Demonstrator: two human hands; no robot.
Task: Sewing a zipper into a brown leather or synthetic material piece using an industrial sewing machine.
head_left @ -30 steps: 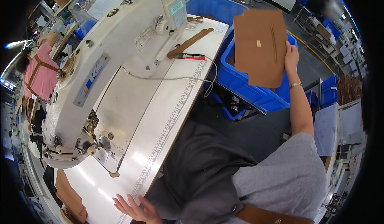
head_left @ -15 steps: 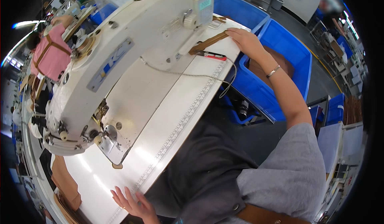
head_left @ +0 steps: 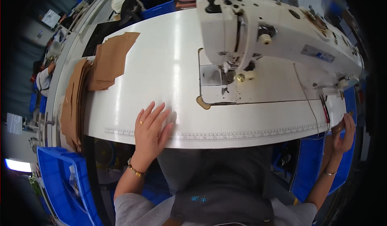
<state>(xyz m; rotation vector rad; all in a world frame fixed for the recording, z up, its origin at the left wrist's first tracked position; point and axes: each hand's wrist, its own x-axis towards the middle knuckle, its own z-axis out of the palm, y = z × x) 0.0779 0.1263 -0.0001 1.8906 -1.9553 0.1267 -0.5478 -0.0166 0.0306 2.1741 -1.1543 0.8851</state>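
Hands far apart across the sewing table (head_left: 169, 76)

The white table fills the view from one side to the other, bending toward the rim. On its right half stands the sewing machine (head_left: 282, 40), pale and heavy, its head toward the table's middle. Below table height I see a blue bin (head_left: 60, 181) at the left and another blue bin (head_left: 304, 169) at the right, by the person's right arm.

At the table's left end leans a thick brown stack (head_left: 74, 105); just beside it, partly touching, lie flat brown sheets (head_left: 113, 60). Both are to the left of the left hand (head_left: 151, 129), with bare white surface between, and the sheets sit farther from the person.

That hand is palm down near the front edge, fingers spread, holding nothing. The right hand (head_left: 343, 135) is well away from it, at the far right end, fingers bent upward around the table's corner.

A printed ruler (head_left: 225, 136) follows the front edge, passing beneath the left hand. A thin cord (head_left: 308, 97) trails down from the machine, near a red and black tool (head_left: 325, 109) left of the right hand. Smallest is a brown bit (head_left: 350, 113) at the right fingertips; I cannot tell whether they grip it.
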